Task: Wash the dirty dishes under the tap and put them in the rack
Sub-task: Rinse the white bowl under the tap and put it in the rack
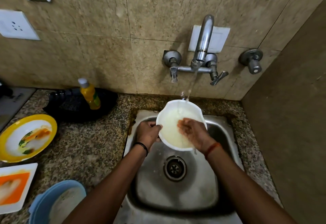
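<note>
A white bowl (172,118) is held over the steel sink (224,135), tilted toward me under the running tap (202,47). Water streams from the spout onto the bowl's far rim. My left hand (147,133) grips the bowl's left rim. My right hand (192,132) lies flat inside the bowl with its fingers spread against the wet inner surface. On the counter to the left wait a yellow-rimmed plate (10,135) with food smears, a square white plate (30,169) with orange sauce, and a blue bowl (44,202).
A yellow soap bottle (90,95) stands on a dark pan (70,107) at the back of the granite counter (84,144). A wall socket (15,26) is at upper left, a separate valve (252,61) at right. A side wall (291,118) closes the sink's right.
</note>
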A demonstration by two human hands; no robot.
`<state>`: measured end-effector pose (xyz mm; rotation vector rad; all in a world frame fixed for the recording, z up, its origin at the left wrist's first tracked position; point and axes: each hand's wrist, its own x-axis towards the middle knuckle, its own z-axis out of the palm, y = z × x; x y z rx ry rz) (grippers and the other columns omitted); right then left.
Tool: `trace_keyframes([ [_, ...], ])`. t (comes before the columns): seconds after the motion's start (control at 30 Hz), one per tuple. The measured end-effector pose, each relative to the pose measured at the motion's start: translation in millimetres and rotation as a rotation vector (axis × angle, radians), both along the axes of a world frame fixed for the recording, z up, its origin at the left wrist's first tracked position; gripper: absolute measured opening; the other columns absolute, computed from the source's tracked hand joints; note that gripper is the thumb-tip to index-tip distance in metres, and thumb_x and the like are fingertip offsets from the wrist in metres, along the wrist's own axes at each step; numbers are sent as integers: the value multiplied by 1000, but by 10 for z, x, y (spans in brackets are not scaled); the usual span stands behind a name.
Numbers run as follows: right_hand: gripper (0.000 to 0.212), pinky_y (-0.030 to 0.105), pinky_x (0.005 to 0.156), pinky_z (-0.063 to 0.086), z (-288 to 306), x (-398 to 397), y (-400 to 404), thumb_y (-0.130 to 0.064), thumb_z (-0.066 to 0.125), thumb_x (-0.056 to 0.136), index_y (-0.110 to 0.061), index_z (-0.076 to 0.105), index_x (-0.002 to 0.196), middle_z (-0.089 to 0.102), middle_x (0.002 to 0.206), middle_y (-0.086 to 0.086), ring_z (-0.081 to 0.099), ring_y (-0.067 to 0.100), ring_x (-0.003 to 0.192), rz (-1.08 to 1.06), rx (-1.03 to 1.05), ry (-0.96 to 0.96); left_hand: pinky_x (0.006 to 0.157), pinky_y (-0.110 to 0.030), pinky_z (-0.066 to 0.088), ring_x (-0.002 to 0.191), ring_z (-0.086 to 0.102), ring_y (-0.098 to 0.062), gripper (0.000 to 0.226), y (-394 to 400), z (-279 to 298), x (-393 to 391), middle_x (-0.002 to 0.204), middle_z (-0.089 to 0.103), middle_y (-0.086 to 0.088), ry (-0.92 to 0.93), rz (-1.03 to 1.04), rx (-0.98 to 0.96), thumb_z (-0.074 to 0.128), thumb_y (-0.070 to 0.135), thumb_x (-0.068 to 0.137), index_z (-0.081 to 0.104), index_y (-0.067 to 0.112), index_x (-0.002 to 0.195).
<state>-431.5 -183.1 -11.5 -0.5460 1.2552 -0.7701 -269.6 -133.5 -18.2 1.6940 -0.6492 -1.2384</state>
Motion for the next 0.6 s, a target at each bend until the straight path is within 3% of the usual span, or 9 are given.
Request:
trace_keyframes([
  [0.1,27,36,85,53,54,75,184,-12,44,97,1,64,109,72,98,17,68,27,94,288,159,-57,69,-56,58,76,71,-34,21,-24,31,-9,82,73,-15,-1,-6,-2,64,3,82,72,20,75],
  [0.17,31,39,87,52,111,27,107,-17,39,98,0,63,108,71,102,18,67,29,97,332,186,-57,69,-55,58,71,69,-31,17,-16,50,-19,80,72,-15,-2,-18,-12,64,2,83,72,17,79],
  [0.27,19,40,84,53,99,4,-96,-15,44,96,-8,62,100,73,92,13,68,27,93,30,39,-99,69,-52,59,70,68,-31,14,-9,75,-27,81,71,-13,26,-12,-10,63,2,85,72,13,89],
  [0.37,14,39,83,54,47,49,-96,-9,53,93,-14,64,99,70,100,11,66,24,92,-174,-210,77,68,-46,59,74,68,-32,17,-38,83,-29,86,71,-12,60,18,6,62,2,85,70,11,98],
  [0.43,16,39,81,56,45,123,27,-8,53,92,-9,66,100,70,100,17,66,26,86,-51,-120,70,68,-46,59,73,68,-33,18,-54,81,-26,87,71,-14,56,23,7,63,2,85,71,7,100],
  [0.53,20,36,81,55,177,118,141,-13,46,96,-3,62,105,69,98,15,67,24,86,305,123,-52,65,-43,58,62,64,-28,16,-41,63,-31,78,70,-14,25,21,9,63,1,83,73,5,95],
  [0.6,20,37,84,51,229,52,45,-16,43,97,-6,60,98,69,99,15,66,25,88,222,118,-44,57,-37,57,58,63,-26,15,-13,71,-37,77,69,-13,3,6,9,64,1,83,72,6,95],
])
